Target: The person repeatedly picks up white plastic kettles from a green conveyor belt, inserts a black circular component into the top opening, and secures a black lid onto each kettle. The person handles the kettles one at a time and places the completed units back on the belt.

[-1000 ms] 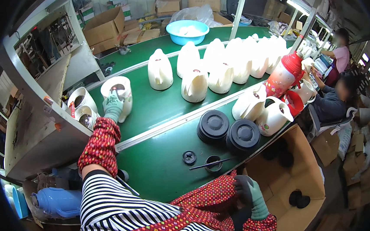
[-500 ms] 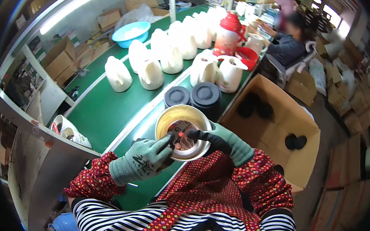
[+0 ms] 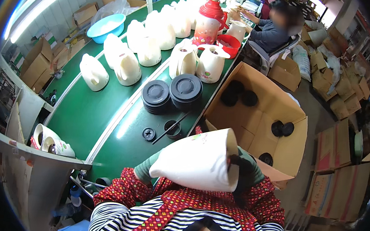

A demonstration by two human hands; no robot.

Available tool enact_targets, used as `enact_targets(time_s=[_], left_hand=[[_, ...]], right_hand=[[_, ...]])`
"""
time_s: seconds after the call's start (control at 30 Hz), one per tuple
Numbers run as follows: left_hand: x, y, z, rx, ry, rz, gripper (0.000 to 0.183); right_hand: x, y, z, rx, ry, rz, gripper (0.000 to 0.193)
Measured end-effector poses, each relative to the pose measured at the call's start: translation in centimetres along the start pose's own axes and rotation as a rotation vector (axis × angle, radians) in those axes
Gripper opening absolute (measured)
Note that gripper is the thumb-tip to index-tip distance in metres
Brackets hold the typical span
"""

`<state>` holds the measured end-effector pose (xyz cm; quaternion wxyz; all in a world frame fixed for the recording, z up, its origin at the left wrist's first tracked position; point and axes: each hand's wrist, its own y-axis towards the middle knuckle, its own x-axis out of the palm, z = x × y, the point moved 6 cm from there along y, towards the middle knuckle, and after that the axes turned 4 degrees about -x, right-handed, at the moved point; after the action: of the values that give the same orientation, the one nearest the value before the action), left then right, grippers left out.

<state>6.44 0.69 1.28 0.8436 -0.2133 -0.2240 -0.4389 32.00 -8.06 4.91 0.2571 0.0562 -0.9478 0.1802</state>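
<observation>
Head view on my end: the white jug shell point(image 3: 194, 162) lies tipped sideways by the near left corner of the big cardboard box point(image 3: 258, 117), held between both hands, probably to keep it steady. Right hand point(image 3: 249, 172) has its fingers curled onto the wide rim, while the left hand point(image 3: 146, 169) is mostly behind the shell, so I can't tell its fingers; black lid stacks point(image 3: 186, 88) sit left of the box, likely piled to save room.
</observation>
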Motion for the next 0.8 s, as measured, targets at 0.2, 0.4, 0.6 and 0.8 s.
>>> enact_targets(time_s=[0.2,0.4,0.6,0.8], left_hand=[[-2.4,-0.9,1.2,0.102,-0.051,0.034,0.065],[-11.1,-3.8,-2.9,0.255,-0.663,0.307,0.056],[-14.3,-6.3,-2.4,0.338,-0.472,0.335,0.054],[-14.3,-7.5,-1.6,0.26,-0.351,0.43,0.051]], right_hand=[[4.4,10.8,-0.8,0.015,-0.48,-0.3,0.063],[7.0,25.7,-4.8,-0.511,-1.852,0.116,0.097],[5.2,33.4,-4.1,-0.237,-2.08,0.091,0.106],[4.0,32.9,-4.7,-0.529,-1.964,0.232,0.094]])
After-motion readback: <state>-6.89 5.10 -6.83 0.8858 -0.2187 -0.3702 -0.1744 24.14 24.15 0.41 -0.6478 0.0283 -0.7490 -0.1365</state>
